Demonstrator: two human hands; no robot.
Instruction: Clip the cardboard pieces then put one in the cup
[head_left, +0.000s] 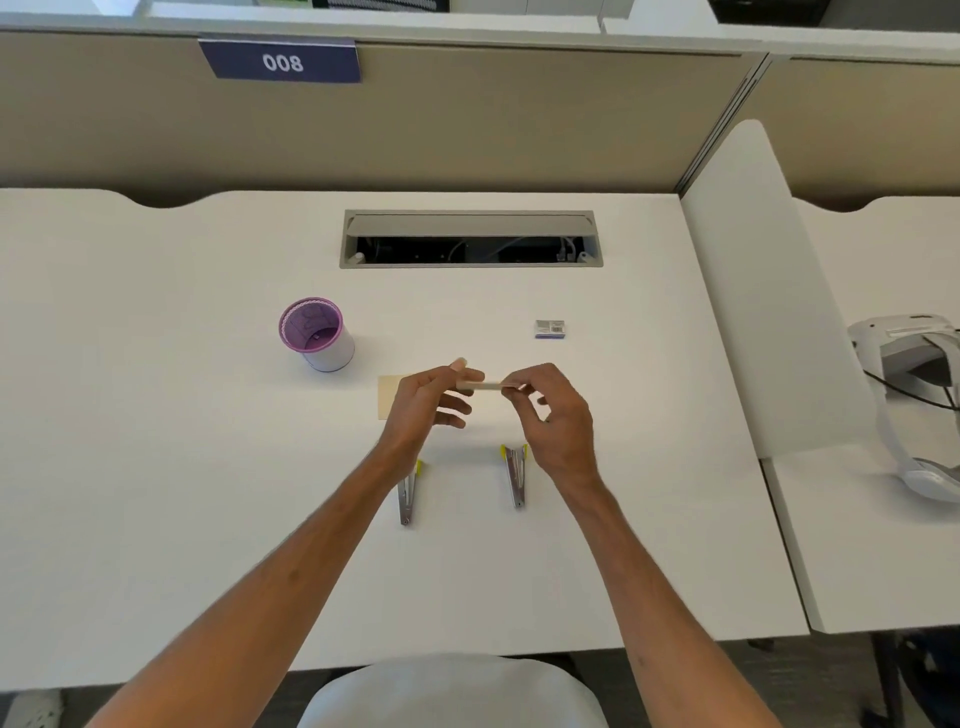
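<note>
Both of my hands are raised over the middle of the white desk and share a thin pale strip held level between them. My left hand pinches its left end; my right hand pinches its right end. A beige paper sheet lies on the desk, partly hidden behind my left hand. Two opened metal staplers with yellow tips lie nearer to me: the left stapler below my left wrist, the right stapler beside my right wrist.
A purple-rimmed white cup stands at the left. A small staple box lies at the right. A cable hatch is open at the back. A white divider bounds the desk's right side, with a headset beyond.
</note>
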